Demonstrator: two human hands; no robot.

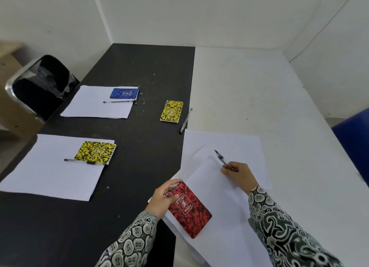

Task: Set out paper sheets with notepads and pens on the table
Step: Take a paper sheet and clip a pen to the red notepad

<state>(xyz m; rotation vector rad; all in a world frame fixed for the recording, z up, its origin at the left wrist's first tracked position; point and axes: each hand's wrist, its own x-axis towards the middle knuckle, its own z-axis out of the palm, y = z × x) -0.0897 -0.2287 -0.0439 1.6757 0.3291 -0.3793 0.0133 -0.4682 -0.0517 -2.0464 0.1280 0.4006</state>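
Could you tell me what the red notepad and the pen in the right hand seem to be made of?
The red notepad looks like glossy printed card over paper, bound by a metal spiral: its cover shows sheen and wire coils along the top. The pen in the right hand seems clear plastic, with a see-through barrel and dark tip.

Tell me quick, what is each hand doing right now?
Left hand: grips the red notepad by its spiral end.
Right hand: pinches a pen over the loose paper sheets.

Red notepad (189, 209) atop loose sheets (223, 197)
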